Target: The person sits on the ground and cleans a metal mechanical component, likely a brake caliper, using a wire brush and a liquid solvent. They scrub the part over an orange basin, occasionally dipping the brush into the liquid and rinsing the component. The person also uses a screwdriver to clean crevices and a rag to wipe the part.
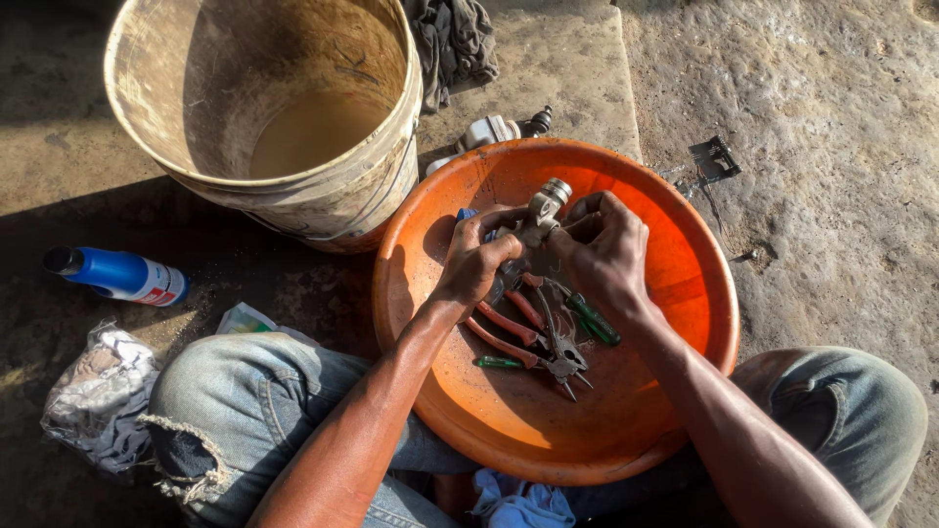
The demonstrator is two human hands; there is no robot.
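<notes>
Head camera, and I'm looking down: blue spray can (pixel 117 275) lies on the ground far left, dirty bucket (pixel 269 108) just past it. Over the orange basin (pixel 685 274), my left hand (pixel 476 262) has its fingers wrapped tight on a metal fitting (pixel 536 217); my right hand (pixel 603 249) pinches its other side, fingers closed on it. Pliers (pixel 548 337) lie beneath, mid-basin.

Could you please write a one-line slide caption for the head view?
Both hands, left hand and right hand, hold a metal fitting over an orange basin containing pliers.
</notes>
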